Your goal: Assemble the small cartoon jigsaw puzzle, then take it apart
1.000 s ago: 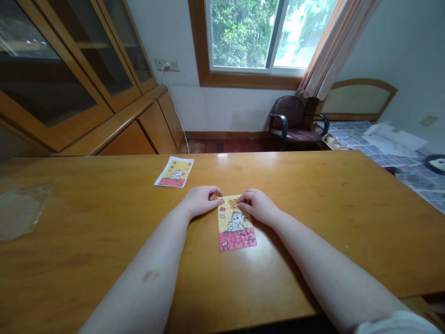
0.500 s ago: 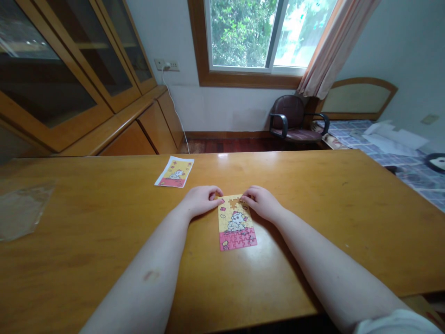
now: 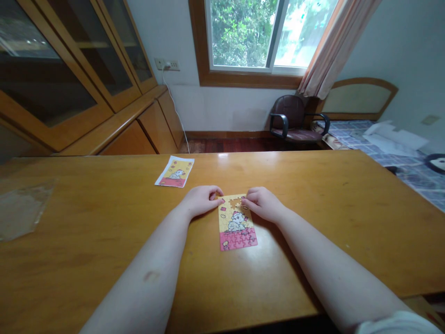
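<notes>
A small jigsaw puzzle (image 3: 238,237) lies flat on the wooden table, yellow above and pink below, with a white cartoon animal in the middle. Near its top edge is a gap where the brown backing shows. My left hand (image 3: 203,202) steadies the upper left corner, thumb on the edge and fingers curled. At the upper right, my right hand (image 3: 262,204) is pinched, its thumb tip beside the gap. A small yellow puzzle piece (image 3: 238,204) appears at that thumb tip; the fingers partly hide how it is gripped.
A printed card (image 3: 175,172) with the same picture lies on the table (image 3: 313,222), beyond my left hand. At the far left is a clear plastic sheet (image 3: 24,213). Past the table stand a cabinet (image 3: 118,125), an armchair (image 3: 295,118) and a bed (image 3: 368,130).
My right hand's index finger has curled back slightly and the thumb has shifted a little. The outline of the gap looks different near the thumb. My left hand stays put.
</notes>
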Tool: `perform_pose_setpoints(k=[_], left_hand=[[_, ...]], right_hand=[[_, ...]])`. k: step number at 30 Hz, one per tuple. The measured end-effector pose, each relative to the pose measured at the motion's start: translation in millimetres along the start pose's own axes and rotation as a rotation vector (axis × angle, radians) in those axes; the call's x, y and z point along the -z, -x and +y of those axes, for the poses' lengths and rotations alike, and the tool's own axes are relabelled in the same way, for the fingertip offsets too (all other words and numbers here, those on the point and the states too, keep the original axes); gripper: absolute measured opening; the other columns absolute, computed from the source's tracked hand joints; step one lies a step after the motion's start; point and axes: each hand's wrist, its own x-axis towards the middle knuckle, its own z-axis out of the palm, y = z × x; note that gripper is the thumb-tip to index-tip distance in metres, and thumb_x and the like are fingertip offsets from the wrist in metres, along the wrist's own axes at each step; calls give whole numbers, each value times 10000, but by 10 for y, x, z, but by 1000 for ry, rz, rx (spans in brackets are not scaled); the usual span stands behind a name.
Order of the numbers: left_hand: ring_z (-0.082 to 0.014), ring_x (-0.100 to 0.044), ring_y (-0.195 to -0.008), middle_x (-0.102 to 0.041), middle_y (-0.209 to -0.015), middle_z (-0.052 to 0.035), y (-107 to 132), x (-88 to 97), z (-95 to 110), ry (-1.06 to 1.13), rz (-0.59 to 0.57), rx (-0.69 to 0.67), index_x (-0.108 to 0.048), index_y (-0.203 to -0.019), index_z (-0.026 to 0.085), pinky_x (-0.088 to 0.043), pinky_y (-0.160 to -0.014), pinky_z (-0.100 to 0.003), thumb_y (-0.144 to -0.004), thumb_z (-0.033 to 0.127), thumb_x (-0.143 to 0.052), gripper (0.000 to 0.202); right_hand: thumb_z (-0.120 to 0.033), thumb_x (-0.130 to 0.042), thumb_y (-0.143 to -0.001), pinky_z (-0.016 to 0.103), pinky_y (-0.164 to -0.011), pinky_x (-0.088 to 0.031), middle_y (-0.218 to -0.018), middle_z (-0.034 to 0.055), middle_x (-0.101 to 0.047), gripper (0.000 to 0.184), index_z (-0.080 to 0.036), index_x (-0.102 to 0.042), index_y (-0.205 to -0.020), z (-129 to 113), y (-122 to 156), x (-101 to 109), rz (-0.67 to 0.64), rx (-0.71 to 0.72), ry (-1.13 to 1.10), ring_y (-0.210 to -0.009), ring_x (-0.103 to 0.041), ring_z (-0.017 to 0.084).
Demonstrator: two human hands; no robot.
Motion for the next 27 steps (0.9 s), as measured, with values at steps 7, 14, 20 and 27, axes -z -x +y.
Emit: perform_pose_setpoints(k=[7,14,20,27], left_hand=[[-135,-540,-622,-602,-689,39,5,-2,8,13,0,4,-663,-929,261,-304,-541,-249,-751,465,-584,282],[-132,-537,-613,-595,-675,41,-1,-12,-4,8,13,-8,-665,-920,258,-302,-538,-250,-744,461,-591,278],[-131,-534,-613,-594,-673,38,4,-11,6,13,10,3,-671,-914,255,-303,-541,-252,-743,461,-588,280],[-131,-538,-618,-594,-682,37,-1,-16,-6,10,3,13,-667,-924,259,-305,-547,-251,-744,465,-583,286]], right_hand=[[-334,-508,-927,247,-676,-389,-730,35,-595,315,-173,-704,-740,-49,-11,11,-39,25,16,-693,-538,121],[-338,-508,-923,254,-708,-412,-772,50,-628,285,-186,-733,-837,-101,-17,32,-70,33,51,-741,-569,139],[-314,-493,-919,269,-770,-423,-894,57,-681,257,-202,-715,-983,19,20,213,44,-228,184,-804,-606,156],[-252,-544,-858,258,-714,-409,-899,50,-686,185,-222,-725,-881,228,123,371,-14,-449,383,-801,-612,172]])
